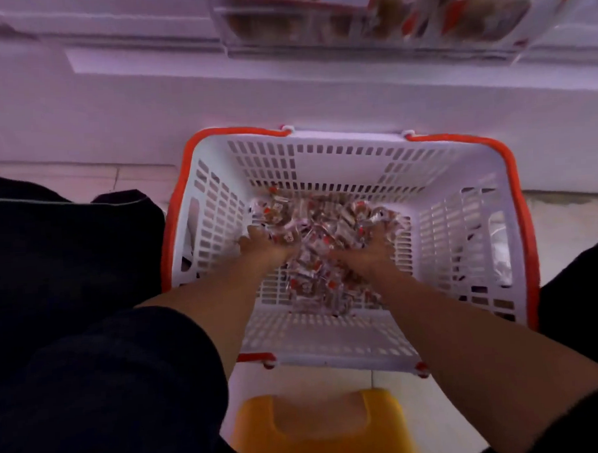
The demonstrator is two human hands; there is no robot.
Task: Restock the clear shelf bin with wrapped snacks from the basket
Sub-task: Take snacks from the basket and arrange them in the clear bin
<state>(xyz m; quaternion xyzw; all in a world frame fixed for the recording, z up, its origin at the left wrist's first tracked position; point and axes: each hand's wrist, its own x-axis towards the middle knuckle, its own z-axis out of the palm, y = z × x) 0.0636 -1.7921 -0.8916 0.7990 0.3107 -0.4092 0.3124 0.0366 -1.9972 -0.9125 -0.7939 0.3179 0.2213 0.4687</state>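
The left hand (262,243) and right hand (372,245) are pressed, fingers spread wide, into the wrapped snacks (320,239) piled in the white basket (330,341) on the floor; the clear shelf bin (367,21) is seen above.

both bare forearms reached forward from the bottom of the view toward twelve o'clock, converging slightly. the left hand (262,243) lay at about eleven o'clock of the right hand (372,245), the two well apart with a gap between them. each hand was palm-down with fingers spread and tips pushed forward out of sight. whether either was closed on anything could not be told. dark trouser legs flanked the arms at nine and three o'clock.
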